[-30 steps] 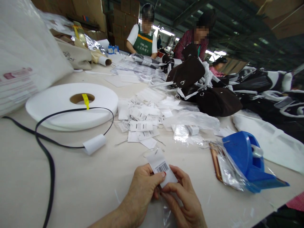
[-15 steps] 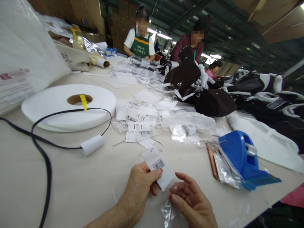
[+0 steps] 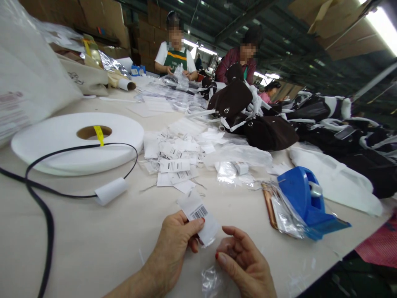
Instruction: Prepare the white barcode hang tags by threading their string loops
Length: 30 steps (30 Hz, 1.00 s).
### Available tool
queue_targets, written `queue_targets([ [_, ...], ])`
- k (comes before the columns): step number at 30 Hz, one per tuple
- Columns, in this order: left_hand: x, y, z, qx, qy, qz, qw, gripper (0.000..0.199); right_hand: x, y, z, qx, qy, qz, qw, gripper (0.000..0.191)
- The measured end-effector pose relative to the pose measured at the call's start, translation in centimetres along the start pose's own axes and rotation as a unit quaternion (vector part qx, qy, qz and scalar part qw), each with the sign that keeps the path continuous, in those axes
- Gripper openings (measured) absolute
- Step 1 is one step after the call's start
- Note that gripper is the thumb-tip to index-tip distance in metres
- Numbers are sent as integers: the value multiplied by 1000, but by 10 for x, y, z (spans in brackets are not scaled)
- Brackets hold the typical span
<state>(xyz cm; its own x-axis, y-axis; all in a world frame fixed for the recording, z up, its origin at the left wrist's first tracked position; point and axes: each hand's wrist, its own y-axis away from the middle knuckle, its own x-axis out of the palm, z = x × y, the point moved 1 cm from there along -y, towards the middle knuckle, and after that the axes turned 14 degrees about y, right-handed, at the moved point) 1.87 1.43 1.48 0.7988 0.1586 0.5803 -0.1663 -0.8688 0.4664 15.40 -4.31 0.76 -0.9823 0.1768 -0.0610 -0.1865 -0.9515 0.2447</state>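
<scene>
My left hand (image 3: 176,242) pinches a white barcode tag (image 3: 201,221) between thumb and fingers, its printed side facing up. Just to the right, my right hand (image 3: 248,265) holds a small clear plastic bag (image 3: 212,281) by thumb and curled fingers, with the index finger stretched toward the tag. The bag hangs below and between both hands; its upper edge lies close to the tag's lower end, and I cannot tell whether the tag is inside. Beyond my hands lies a loose pile of white printed tags (image 3: 175,165), some with strings.
A large white roll (image 3: 124,128) and a black cord (image 3: 49,223) lie at the left. To the right are a blue tape dispenser (image 3: 297,194) and clear packets (image 3: 285,217). Dark bags (image 3: 269,132) are heaped behind, where co-workers (image 3: 176,56) stand.
The view has shifted slightly, so things appear further left. My hands keep nearly the same hold on tag and bag. The co-worker in the green apron has lifted some clear plastic.
</scene>
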Motion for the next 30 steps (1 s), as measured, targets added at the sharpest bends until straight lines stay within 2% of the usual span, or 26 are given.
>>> queue_targets([
  [5, 0, -1, 1, 4, -3, 5, 1000, 14, -2, -1, 1, -70, 116, -30, 990, 29],
  [8, -1, -1, 3, 5, -11, 6, 1000, 14, -4, -3, 5, -66, 169, -10, 983, 23],
  [14, -2, 0, 3, 5, -25, 2, 1000, 15, -4, -7, 13, -18, 143, 64, 987, 20],
  [19, -1, -1, 3, 10, -36, 7, 999, 15, -5, -10, 13, -8, 140, 88, 986, 16],
  [26, -1, -1, 4, 11, -36, 3, 999, 15, -10, -11, 11, -133, 225, 79, 962, 8],
  [30, -1, -1, 5, 12, -37, 7, 999, 16, -9, -9, 14, -198, 232, 76, 949, 7],
])
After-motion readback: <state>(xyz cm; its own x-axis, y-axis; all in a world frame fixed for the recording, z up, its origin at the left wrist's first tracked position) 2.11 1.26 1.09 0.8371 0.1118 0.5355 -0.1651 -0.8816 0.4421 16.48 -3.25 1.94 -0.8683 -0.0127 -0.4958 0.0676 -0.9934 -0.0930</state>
